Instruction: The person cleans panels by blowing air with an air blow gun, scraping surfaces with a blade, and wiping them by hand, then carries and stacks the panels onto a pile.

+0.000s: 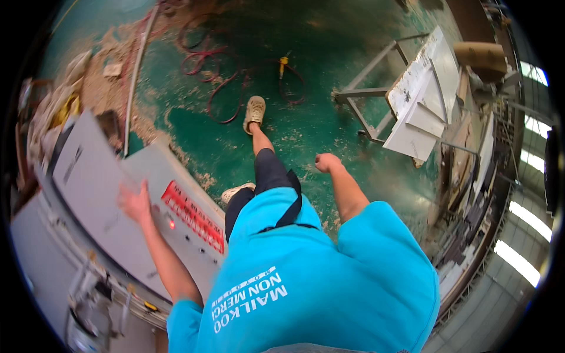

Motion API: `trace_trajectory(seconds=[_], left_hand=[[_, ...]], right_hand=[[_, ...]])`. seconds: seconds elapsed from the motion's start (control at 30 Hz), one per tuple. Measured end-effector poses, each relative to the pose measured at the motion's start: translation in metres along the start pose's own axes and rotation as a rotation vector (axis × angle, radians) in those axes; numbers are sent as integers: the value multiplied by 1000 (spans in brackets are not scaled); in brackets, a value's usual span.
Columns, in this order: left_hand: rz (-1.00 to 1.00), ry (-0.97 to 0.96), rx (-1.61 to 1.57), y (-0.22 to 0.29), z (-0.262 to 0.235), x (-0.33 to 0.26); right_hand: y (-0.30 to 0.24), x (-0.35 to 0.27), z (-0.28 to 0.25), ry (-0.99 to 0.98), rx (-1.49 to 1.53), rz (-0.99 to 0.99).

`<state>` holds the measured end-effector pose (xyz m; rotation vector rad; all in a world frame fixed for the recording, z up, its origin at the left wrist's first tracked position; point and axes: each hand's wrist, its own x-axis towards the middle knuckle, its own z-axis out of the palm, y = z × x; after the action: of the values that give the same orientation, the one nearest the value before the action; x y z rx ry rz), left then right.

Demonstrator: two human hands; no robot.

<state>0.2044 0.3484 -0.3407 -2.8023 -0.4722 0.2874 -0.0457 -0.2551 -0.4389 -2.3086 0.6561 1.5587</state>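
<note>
My left hand (135, 202) rests flat, fingers spread, on a grey board (94, 188) that lies on the grey machine at my left. It sits just left of the machine's control panel (194, 226), which has a red label and a lit red button. My right hand (325, 162) hangs free over the green floor, fingers curled shut, holding nothing. I wear a turquoise shirt, dark shorts and beige shoes, with one foot (254, 113) stepped forward.
Red hoses and a yellow-handled tool (283, 63) lie on the green floor (318, 123) ahead. Sawdust piles lie along the left. A metal-frame stand with white panels (421, 97) stands to the right, with stacked boards and racks beyond it.
</note>
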Motion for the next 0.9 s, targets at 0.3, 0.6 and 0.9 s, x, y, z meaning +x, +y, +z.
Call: trace_trajectory(seconds=[0.3,0.6,0.9], left_hand=[[-14,239,416,18,17,111],[134,-6,451,148,8,158],[128,-75,467,176,0,179]], right_hand=[[-72,447,-165,286,554,42],[-70,840,-202,222,467,407],[-50,894,-225,430,375,359]])
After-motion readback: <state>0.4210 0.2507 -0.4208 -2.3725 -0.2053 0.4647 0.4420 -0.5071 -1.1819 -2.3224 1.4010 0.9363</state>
